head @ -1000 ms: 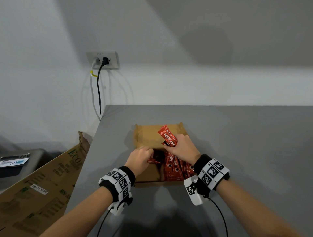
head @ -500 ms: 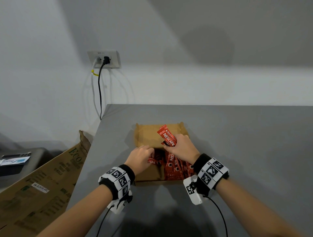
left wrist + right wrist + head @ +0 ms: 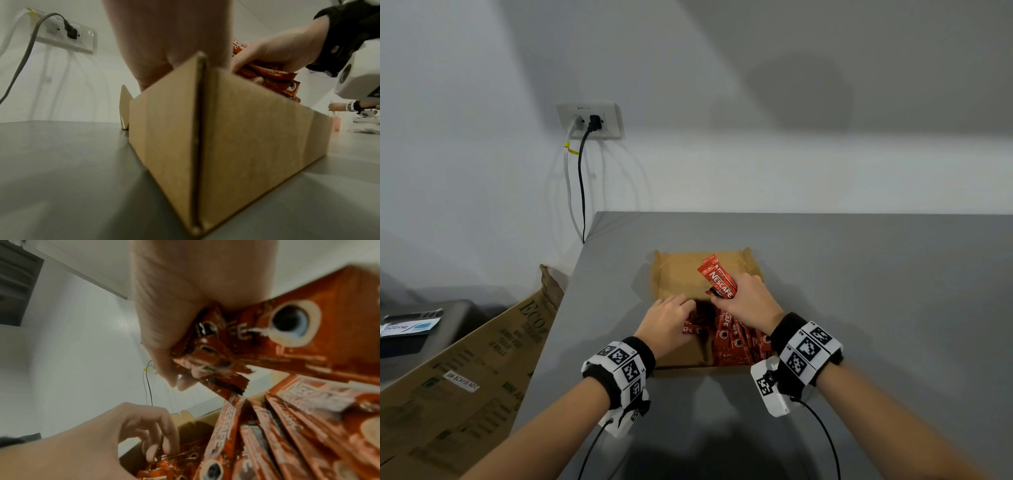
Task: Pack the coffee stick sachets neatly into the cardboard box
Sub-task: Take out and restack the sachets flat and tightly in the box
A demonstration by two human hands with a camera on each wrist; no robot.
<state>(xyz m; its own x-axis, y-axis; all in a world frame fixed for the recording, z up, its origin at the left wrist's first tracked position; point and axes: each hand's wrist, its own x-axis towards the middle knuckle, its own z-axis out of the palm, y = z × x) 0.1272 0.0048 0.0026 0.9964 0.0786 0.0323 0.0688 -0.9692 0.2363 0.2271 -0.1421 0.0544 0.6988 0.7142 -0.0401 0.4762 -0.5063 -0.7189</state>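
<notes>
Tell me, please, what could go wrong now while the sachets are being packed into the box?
1. The right hand grips several sachets in a loose fan above the box; one might slip out and land crooked.
2. The packed row leans at a slant; pushing more in could crumple it.
3. The left hand has fingers down among sachets in the box's left side, and may disturb them.

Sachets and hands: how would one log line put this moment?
right hand: grips sachets | left hand: fingers on packed sachets | box: part-filled
</notes>
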